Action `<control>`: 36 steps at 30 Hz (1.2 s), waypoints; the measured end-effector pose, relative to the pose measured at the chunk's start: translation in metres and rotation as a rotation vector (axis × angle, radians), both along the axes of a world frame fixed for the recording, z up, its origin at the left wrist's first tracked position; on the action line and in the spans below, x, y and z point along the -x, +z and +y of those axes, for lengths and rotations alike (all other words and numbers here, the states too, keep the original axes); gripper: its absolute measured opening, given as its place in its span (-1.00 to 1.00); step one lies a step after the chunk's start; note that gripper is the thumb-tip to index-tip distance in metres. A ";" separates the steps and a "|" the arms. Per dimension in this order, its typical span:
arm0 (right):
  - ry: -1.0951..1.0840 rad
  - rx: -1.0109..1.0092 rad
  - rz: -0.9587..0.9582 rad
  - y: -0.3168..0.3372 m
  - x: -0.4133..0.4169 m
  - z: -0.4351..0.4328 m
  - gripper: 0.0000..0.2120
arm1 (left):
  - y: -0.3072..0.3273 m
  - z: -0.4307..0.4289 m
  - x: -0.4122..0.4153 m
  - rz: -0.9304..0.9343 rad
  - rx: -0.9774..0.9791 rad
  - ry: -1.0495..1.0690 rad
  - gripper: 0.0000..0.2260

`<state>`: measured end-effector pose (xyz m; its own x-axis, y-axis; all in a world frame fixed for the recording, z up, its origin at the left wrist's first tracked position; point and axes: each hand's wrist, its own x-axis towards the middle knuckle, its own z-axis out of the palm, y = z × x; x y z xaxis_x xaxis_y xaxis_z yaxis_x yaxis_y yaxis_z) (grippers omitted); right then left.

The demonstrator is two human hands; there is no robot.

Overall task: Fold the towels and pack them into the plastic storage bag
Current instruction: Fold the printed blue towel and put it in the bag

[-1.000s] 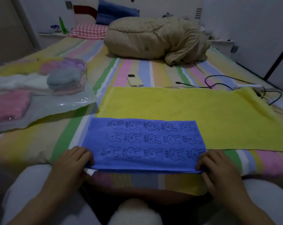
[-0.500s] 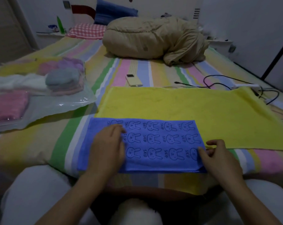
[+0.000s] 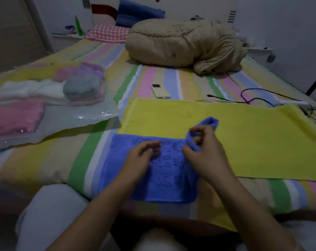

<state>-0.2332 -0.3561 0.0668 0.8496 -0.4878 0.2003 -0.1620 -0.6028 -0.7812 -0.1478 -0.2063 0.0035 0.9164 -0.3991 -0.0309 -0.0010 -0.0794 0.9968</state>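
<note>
a: what's different from half a second back?

b: left to right: the bag (image 3: pixel 92 116) has stayed at the left of the bed (image 3: pixel 63 160), with folded towels (image 3: pixel 77 87) inside. my left hand (image 3: pixel 140 158) has slid right along the blue towel (image 3: pixel 162 178) to its middle. its fingers are bent, with the tips resting on the cloth. my right hand (image 3: pixel 206 153) was on the flat right end. now it pinches that end between thumb and fingers, lifted and carried leftward, so the towel looks shorter.

a: where does the blue towel lie?

b: at the near edge of the bed. its far edge overlaps the yellow towel (image 3: pixel 244 138), which is spread flat and runs off to the right.

a: and around it?

b: a remote (image 3: pixel 160 91) just beyond the yellow towel, a rolled quilt (image 3: pixel 180 44) farther back, and cables (image 3: pixel 253 96) at the right.

a: anything in the way?

b: my hands cover the blue towel's middle, and the raised end hides a bit of the yellow one.
</note>
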 end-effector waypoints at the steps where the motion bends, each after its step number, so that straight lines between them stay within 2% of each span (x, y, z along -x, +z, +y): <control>1: 0.053 -0.018 -0.019 0.001 -0.012 0.016 -0.66 | 0.006 0.012 -0.008 0.170 0.078 0.042 -0.78; 3: 0.215 -0.104 -0.038 -0.003 -0.031 0.051 -0.66 | 0.014 0.041 -0.022 0.422 0.127 0.081 -0.78; 5: 0.403 -0.233 -0.022 -0.010 -0.038 0.080 -0.65 | 0.014 0.064 -0.031 0.549 0.116 0.120 -0.71; 7: 0.457 -0.304 0.015 -0.021 -0.038 0.091 -0.68 | 0.009 0.077 -0.036 0.591 0.081 0.105 -0.50; 9: 0.378 -0.332 -0.005 -0.031 -0.038 0.080 -0.79 | 0.007 0.076 -0.037 0.585 0.066 0.081 -0.51; 11: 0.250 -0.323 -0.034 -0.040 -0.036 0.059 -0.84 | 0.006 0.071 -0.035 0.465 -0.027 0.087 -0.70; 14: 0.081 -0.195 -0.052 -0.045 -0.030 0.028 -0.85 | 0.002 0.064 -0.033 0.172 -0.213 0.141 -0.96; 15: 0.027 -0.152 -0.037 -0.045 -0.026 0.020 -0.86 | 0.004 0.063 -0.030 0.108 -0.223 0.159 -0.96; 17: -0.049 -0.131 0.026 -0.049 -0.021 0.007 -0.89 | 0.005 0.065 -0.025 0.022 -0.236 0.188 -0.90; 19: -0.063 -0.195 0.127 -0.053 -0.020 0.005 -0.85 | 0.000 0.073 -0.023 -0.024 -0.264 0.209 -0.86; 22: -0.008 -0.271 0.256 -0.056 -0.022 0.017 -0.71 | -0.007 0.083 -0.023 0.026 -0.276 0.216 -0.81; 25: 0.059 -0.265 0.269 -0.054 -0.023 0.030 -0.61 | -0.010 0.087 -0.024 0.016 -0.317 0.214 -0.81; 27: 0.106 -0.262 0.268 -0.055 -0.021 0.035 -0.53 | -0.008 0.089 -0.026 -0.164 -0.480 0.297 -0.80; 29: 0.129 -0.274 0.248 -0.058 -0.018 0.038 -0.50 | -0.004 0.093 -0.031 -0.262 -0.678 0.363 -0.64; 32: 0.163 -0.165 0.195 -0.061 -0.016 0.041 -0.56 | 0.001 0.095 -0.048 -0.029 -0.740 0.285 -0.41; 34: 0.184 -0.015 0.213 -0.059 -0.019 0.046 -0.67 | 0.004 0.093 -0.058 0.150 -0.639 0.182 -0.47; 36: 0.148 0.097 0.257 -0.055 -0.024 0.056 -0.74 | 0.008 0.091 -0.059 0.211 -0.512 0.121 -0.66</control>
